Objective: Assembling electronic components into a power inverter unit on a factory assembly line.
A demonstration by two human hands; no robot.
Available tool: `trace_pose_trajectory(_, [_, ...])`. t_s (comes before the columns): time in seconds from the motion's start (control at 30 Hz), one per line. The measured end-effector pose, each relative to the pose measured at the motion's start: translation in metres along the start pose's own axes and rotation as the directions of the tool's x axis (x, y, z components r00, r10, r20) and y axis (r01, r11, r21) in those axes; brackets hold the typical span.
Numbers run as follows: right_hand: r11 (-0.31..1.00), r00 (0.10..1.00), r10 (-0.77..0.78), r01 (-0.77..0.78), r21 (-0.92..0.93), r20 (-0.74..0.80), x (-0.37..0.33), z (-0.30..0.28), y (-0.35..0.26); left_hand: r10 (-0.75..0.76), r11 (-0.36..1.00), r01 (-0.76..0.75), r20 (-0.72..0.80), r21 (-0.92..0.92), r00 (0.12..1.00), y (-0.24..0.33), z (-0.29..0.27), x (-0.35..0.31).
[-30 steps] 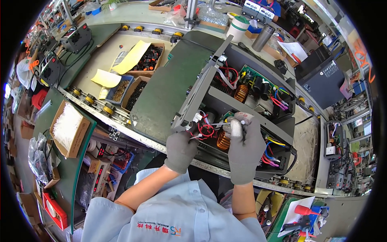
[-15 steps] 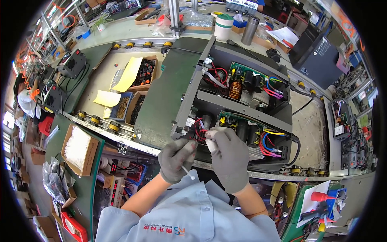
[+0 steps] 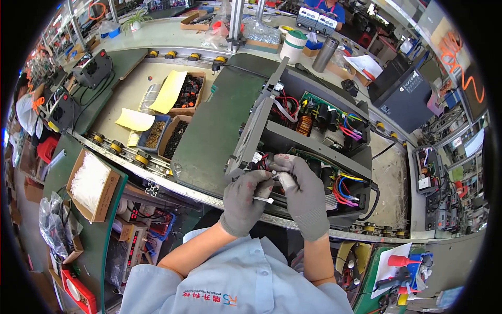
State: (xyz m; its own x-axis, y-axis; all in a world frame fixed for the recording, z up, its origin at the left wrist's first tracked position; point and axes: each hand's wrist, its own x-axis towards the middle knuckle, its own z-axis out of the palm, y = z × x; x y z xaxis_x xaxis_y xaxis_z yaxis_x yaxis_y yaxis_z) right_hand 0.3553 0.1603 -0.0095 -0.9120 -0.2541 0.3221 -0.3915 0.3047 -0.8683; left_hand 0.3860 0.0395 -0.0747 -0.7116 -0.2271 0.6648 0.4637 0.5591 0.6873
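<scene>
My left hand (image 3: pixel 244 201), in a grey glove, is closed with a white cable tie (image 3: pixel 263 200) sticking out between its fingers. Beside it, my gloved right hand (image 3: pixel 303 191) has thumb and forefinger pinched together. Both sets of fingertips meet over the near edge of an open dark grey metal case (image 3: pixel 319 137). What the right fingers pinch is small and mostly hidden, with a light bit showing between the hands. Red and black wires (image 3: pixel 265 159) run just behind the fingertips. Inside the case are circuit boards, a copper coil (image 3: pixel 304 124) and coloured leads (image 3: pixel 348 187).
The case rests on a dark green board (image 3: pixel 201 152) over a roller track. Left of it are boxes of small parts (image 3: pixel 175 138) and yellow paper (image 3: pixel 135 120). A carton of white ties (image 3: pixel 90 186) stands at lower left. Cups (image 3: pixel 293 46) stand behind; another person (image 3: pixel 327 8) is beyond.
My hands have come closer together, the left one moving right and slightly up. The cable tie has swung from pointing down to lying nearly level. The whole view has shifted a little.
</scene>
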Motion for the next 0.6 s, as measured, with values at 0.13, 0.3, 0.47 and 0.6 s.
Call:
trace_pose_trajectory(0.13, [0.998,0.998,0.061,-0.060,0.025,-0.026,-0.002,0.001,0.000,0.011,0.999,-0.012,0.030,0.043,0.999,0.001,-0.004,0.002])
trace_pose_trajectory(0.3, [0.991,0.990,0.110,-0.102,0.087,-0.093,-0.002,0.003,-0.006,0.010,0.997,-0.018,0.105,0.078,0.994,0.002,-0.010,0.007])
trace_pose_trajectory(0.47, [0.970,0.979,0.183,-0.163,0.179,-0.096,-0.002,0.003,-0.007,-0.025,0.994,0.012,0.122,0.109,0.992,0.006,-0.011,0.007])
trace_pose_trajectory(0.6, [0.973,0.982,0.174,-0.161,0.167,-0.071,-0.004,0.004,-0.003,-0.050,0.992,0.034,0.137,0.118,0.989,0.008,-0.012,0.008])
